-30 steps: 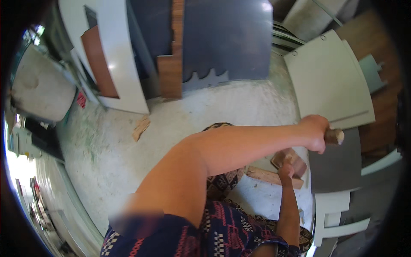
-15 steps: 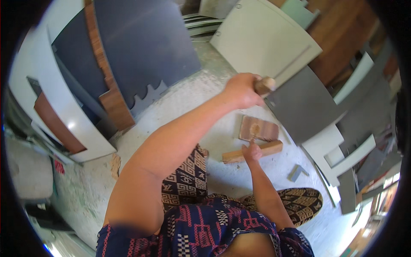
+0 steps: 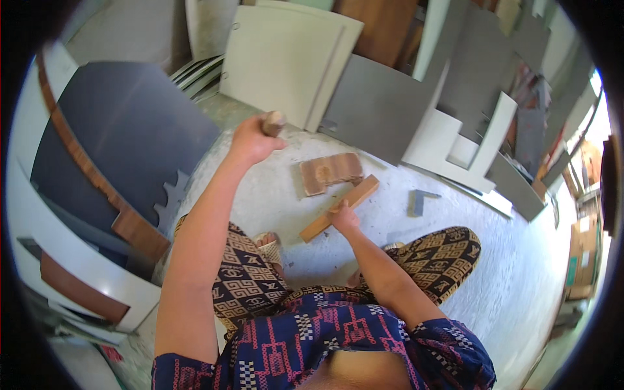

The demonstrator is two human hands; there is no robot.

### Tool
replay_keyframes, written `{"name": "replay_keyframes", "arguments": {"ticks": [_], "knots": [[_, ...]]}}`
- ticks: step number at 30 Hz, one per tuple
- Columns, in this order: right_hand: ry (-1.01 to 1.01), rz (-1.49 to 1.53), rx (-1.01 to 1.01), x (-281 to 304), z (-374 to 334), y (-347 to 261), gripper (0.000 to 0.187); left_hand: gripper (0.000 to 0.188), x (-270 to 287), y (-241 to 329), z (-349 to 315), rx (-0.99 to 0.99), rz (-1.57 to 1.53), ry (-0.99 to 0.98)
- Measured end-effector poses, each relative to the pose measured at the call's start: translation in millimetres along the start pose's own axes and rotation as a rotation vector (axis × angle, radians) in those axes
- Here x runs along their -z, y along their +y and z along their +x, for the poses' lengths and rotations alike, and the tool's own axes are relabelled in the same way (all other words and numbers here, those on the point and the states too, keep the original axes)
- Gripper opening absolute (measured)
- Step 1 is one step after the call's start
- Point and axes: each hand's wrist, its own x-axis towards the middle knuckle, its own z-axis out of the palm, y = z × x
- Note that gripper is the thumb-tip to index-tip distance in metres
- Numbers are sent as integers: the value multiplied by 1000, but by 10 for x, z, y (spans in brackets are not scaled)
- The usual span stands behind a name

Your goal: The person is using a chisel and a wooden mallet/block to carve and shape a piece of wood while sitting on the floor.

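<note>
My left hand (image 3: 253, 142) is raised over the floor, its fingers wrapped round a thick, round-ended wooden stick (image 3: 275, 121). That stick points almost end-on at me, so its length is hidden. Lower down, my right hand (image 3: 344, 218) grips a squared length of wood (image 3: 359, 191) near its middle. The wood lies slanting on the floor between my feet. Just beyond it is a brown striped board (image 3: 339, 168) with a notched near edge and a pale rough round patch (image 3: 323, 174). The two wooden pieces lie close together at the right end.
A grey L-shaped piece (image 3: 417, 203) lies on the floor to the right. Cream (image 3: 286, 62) and grey panels (image 3: 374, 107) lean at the back, with white cut-out panels (image 3: 448, 153) beside them. Large dark sheets (image 3: 130, 130) stand at the left.
My view has turned to the right, so everything sits further left and is rotated. The left hand remains raised with the stick; the right stays at the squared wood, its pointing finger now drawn in.
</note>
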Motion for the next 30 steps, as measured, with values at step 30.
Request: {"name": "replay_keyframes", "arguments": {"ticks": [30], "knots": [[186,891,-681,-127,-491,-64,90,31,-297,76,-166,150,-370,2]]}}
